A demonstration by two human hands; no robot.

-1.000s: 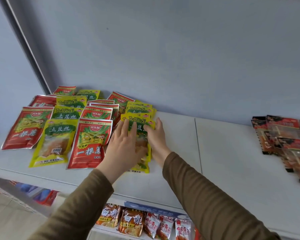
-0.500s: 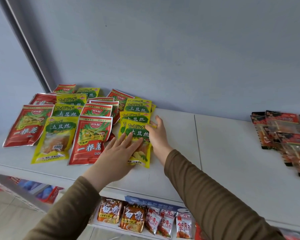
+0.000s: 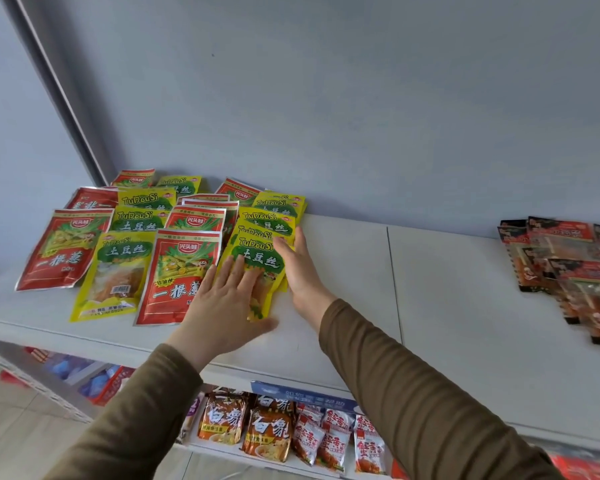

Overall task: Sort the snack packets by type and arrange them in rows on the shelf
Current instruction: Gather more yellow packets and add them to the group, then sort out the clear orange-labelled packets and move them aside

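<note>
We see our left hand [image 3: 226,311] lying flat with fingers straight and spread, its fingertips resting on the lower part of the front yellow packet [image 3: 262,271]. Our right hand [image 3: 298,268] stands on its edge just right of that packet, fingers straight and pressed against the right side of the yellow stack [image 3: 269,216] that runs away from it toward the wall. Just left of our left hand lies a red packet [image 3: 179,275], touching the hand's side, and beyond it another yellow packet [image 3: 113,275] and a further red packet [image 3: 61,251], each with more of its kind overlapping behind. All rest on the white shelf [image 3: 447,323]. Well to the right of our right hand sits a cluster of dark packets [image 3: 568,268]. Below our forearms, a lower shelf holds orange noodle packs [image 3: 246,429].
</note>
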